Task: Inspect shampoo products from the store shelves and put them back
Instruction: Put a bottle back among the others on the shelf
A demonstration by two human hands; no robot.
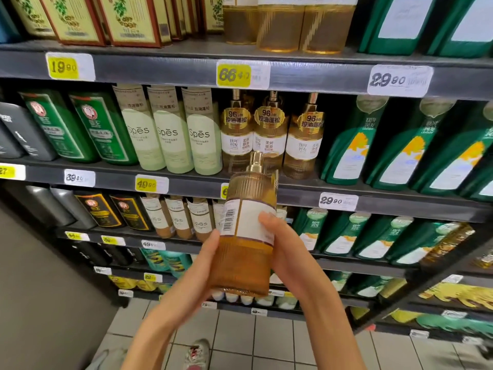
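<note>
Partly hidden: front of the amber pump bottle (244, 260), turned away. Back label (250, 220) shows a barcode, print blurred. Bottle upright, mid-air, before the middle shelf (296, 194). Left hand (197, 265) and right hand (288, 252) have fingers clamped round its sides. Readable: "Spēs" bottles (202, 134), price tag "29.90" (338, 201).

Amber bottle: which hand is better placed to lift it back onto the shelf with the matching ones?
Right, probably. The right hand grips the amber bottle higher, thumb across the label; the left hand holds it lower down. The matching bottles stand straight above.
</note>
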